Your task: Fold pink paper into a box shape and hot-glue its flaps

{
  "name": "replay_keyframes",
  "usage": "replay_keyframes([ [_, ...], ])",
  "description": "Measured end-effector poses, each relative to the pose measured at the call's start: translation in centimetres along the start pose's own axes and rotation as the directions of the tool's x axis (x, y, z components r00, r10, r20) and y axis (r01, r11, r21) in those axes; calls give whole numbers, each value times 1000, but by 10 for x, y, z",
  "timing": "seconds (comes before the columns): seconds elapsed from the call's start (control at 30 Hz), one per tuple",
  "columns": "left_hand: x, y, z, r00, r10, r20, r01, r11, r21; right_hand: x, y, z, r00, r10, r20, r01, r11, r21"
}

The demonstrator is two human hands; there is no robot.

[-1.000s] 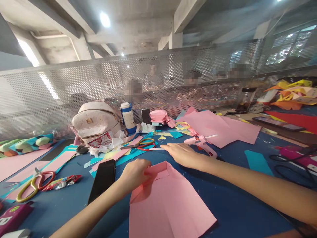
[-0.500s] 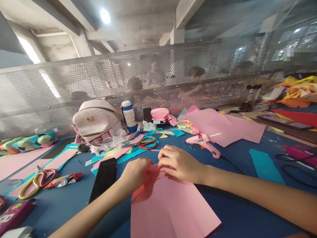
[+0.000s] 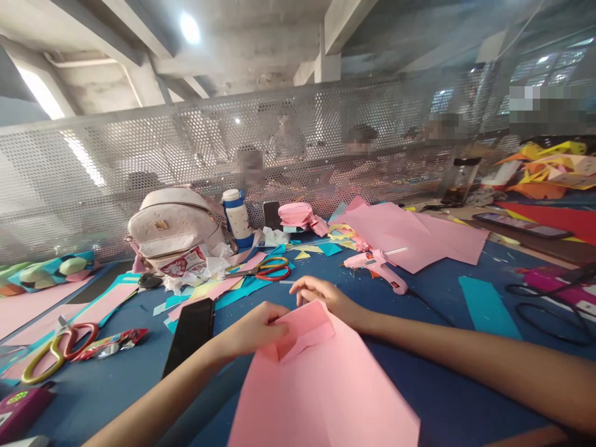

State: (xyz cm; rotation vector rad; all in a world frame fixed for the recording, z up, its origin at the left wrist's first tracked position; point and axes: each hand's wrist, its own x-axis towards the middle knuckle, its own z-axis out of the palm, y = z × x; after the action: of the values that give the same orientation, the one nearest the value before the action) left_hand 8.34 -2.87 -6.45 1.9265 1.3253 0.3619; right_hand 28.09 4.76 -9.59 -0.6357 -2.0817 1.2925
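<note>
L hand [image 3: 255, 330] pinching pink paper [image 3: 321, 391] at far-left fold, R hand [image 3: 338, 304] behind far edge, grip unclear; long axis runs near-to-far.

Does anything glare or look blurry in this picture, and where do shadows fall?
Head view: the ceiling lamp glares white; head view: people behind the mesh screen look hazy, some heads pixelated; head view: the blue table looks darker beside the pink paper, whose fold is shaded near the left hand.
</note>
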Motion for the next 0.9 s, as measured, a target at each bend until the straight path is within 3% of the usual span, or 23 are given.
replay_keyframes([
  [0.1,-3,0,2,993,-42,113,58,989,-137,-5,8,8,997,29,70,-29,1000,-8],
  [0.17,-4,0,0,990,-59,125,84,975,-205,-9,7,10,996,28,87,-27,1000,-12],
  [0.33,-2,-4,-13,998,-36,-55,35,999,-20,-15,-5,10,991,0,132,14,994,-108],
  [0.5,-1,-11,-20,990,-73,-119,81,995,66,-15,-7,11,987,-54,151,93,961,-262],
  [0.7,-1,-9,-18,989,-77,-130,85,994,61,-13,-5,11,988,-35,149,61,982,-177],
  [0.9,-6,4,-8,1000,-6,-21,5,1000,-30,-12,-1,11,988,-17,150,29,996,-82],
])
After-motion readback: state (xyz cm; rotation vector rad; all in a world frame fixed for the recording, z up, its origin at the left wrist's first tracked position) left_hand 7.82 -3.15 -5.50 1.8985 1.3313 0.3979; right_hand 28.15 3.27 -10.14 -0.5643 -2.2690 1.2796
